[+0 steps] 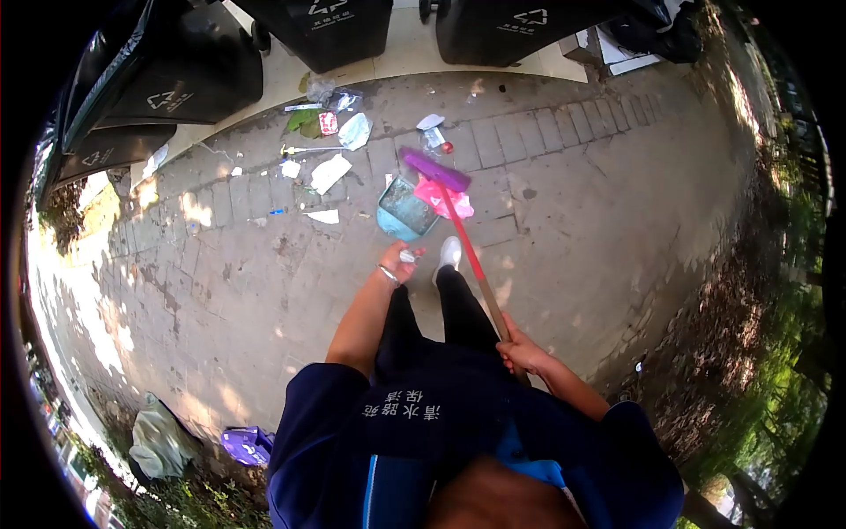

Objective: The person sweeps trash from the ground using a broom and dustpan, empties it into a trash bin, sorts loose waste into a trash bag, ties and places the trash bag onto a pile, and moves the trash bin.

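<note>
My right hand (522,350) is wrapped round the handle of a broom (463,231); the shaft is red below and brown near the hand. Its purple head (435,169) is beside a pink plastic bag (443,196) at the right edge of a blue dustpan (408,210). My left hand (401,260) is closed just above the near side of the dustpan, around what looks like the whitish end of its upright handle. Left of the pan lie scraps of white paper (330,174), a crumpled white piece (355,131) and a red-and-white packet (329,122).
Several black wheeled bins (322,35) line the far side. Cardboard and black bags (652,35) are at far right. A white clump (430,122) and a small red item (447,148) lie beyond the broom. A purple bag (248,445) rests behind me at left.
</note>
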A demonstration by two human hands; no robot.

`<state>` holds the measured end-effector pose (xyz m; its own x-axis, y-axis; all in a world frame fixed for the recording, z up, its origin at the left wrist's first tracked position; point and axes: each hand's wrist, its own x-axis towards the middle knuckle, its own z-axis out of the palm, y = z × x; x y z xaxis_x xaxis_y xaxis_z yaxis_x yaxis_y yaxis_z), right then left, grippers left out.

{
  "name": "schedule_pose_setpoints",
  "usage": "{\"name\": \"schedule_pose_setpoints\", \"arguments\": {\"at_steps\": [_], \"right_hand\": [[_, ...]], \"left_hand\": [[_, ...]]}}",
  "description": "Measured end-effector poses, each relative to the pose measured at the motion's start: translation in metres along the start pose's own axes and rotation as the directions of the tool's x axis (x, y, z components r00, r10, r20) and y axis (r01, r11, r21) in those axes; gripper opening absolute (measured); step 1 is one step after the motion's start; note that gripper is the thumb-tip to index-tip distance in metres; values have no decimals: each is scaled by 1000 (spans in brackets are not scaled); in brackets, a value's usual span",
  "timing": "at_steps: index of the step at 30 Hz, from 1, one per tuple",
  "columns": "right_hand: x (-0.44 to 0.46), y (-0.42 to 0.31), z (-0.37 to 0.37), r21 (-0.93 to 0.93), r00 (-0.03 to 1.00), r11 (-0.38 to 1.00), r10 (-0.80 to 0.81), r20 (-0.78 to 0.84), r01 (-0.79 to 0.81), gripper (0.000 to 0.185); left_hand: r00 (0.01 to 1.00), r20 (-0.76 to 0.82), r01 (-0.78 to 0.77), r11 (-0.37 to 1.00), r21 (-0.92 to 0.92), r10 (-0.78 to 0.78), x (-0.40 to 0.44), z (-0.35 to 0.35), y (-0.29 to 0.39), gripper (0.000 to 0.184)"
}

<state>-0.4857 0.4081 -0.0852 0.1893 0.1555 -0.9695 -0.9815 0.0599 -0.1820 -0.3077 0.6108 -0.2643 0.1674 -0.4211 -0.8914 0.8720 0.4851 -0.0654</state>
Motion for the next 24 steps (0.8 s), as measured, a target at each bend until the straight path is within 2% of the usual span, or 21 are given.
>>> {"name": "schedule_pose_setpoints", "arguments": {"at_steps": [4, 6, 7, 9, 10, 12, 14, 15, 17, 18, 19, 20, 22, 24], "right_hand": [[-35, 5, -15, -54, 995, 998, -7, 100, 13, 71], [-58, 4, -35, 61, 980, 997, -60, 191, 49, 69], [-72, -3, -40, 49, 979, 998, -59, 197, 50, 69], [-93, -17, -53, -97, 998, 995, -23, 54, 28, 69], [-92, -20, -62, -115, 998, 993, -25, 58, 32, 69], [-80, -30, -82, -267, 989, 955, -145, -29, 132, 70], [-41, -44, -105, -499, 953, 842, -288, -93, 205, 70], [-15, -52, -118, -604, 928, 765, -357, -107, 224, 69], [48, -74, -142, -725, 852, 636, -506, -133, 265, 67], [77, -91, -148, -803, 822, 551, -550, -146, 226, 66], [96, -104, -149, -869, 790, 462, -594, -154, 178, 65], [101, -110, -143, -871, 794, 458, -590, -146, 180, 65], [105, -119, -127, -812, 869, 583, -412, -274, 20, 67], [108, -72, -136, -790, 890, 606, -404, -212, 87, 70]], "left_hand": [[1000, -29, -13, 999, -30, 12, 15, -6, -21, 11], [998, -21, -59, 998, -36, 59, 6, -6, -27, 11], [995, -14, -98, 995, -34, 97, 0, -8, -30, 10], [986, 29, -159, 984, -75, 162, 2, -30, -36, 10], [974, 71, -206, 973, -105, 213, 2, -40, -39, 10], [970, 95, -209, 968, -140, 224, -15, -37, -42, 13], [952, 110, -264, 947, -182, 287, -18, -41, -45, 16], [966, 103, -212, 952, -220, 239, -20, -41, -45, 21], [966, 60, -231, 943, -238, 252, -18, -37, -47, 23], [968, 26, -236, 940, -245, 250, -15, -36, -47, 24], [972, 81, -195, 950, -244, 221, -12, -41, -44, 24], [972, 74, -198, 948, -250, 223, -12, -38, -38, 24], [978, -15, -204, 931, -304, 209, -10, -30, -23, 24], [970, 8, -225, 916, -333, 241, -2, -31, -8, 24]]}}
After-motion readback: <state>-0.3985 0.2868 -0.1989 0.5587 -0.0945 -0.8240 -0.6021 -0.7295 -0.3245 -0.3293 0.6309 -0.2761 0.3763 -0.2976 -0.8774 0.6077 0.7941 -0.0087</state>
